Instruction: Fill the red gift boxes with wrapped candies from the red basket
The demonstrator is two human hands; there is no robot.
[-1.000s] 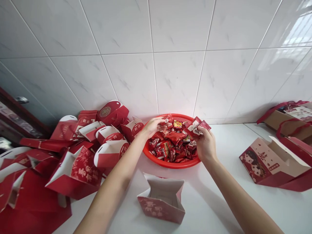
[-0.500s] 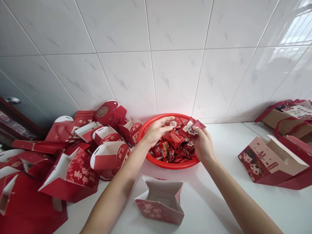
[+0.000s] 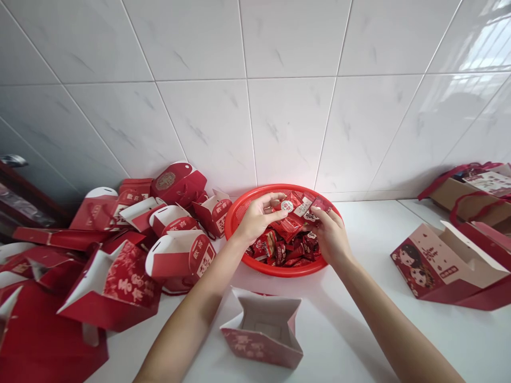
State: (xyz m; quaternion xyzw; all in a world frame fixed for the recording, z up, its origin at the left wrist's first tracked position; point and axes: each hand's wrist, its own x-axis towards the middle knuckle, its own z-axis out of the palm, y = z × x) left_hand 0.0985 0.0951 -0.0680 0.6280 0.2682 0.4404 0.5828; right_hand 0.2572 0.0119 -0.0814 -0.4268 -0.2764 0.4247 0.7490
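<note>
A red oval plastic basket (image 3: 287,271) holds a heap of small red wrapped candies (image 3: 295,252). Over its left side, my left hand (image 3: 255,218) closes its thumb and fingers on a red candy packet (image 3: 287,206) with a round white label. My right hand (image 3: 333,234), above the basket's right side, pinches red and white candy packets (image 3: 309,209); how many is hard to make out. Between my forearms stands an open red paper box (image 3: 261,343), its pale inside facing up with nothing visible in it.
Several red gift boxes (image 3: 128,279), many with open tops, crowd the left of the white counter (image 3: 335,319). On the right stands an open pink and red box (image 3: 447,266) with cartoon faces, before a brown box with red ribbon (image 3: 443,194). A tiled wall (image 3: 287,127) rises behind.
My left hand has moved slightly right and closed in on the labelled candy packet. The packets in my right hand have tilted and lowered a little. The boxes stay put.
</note>
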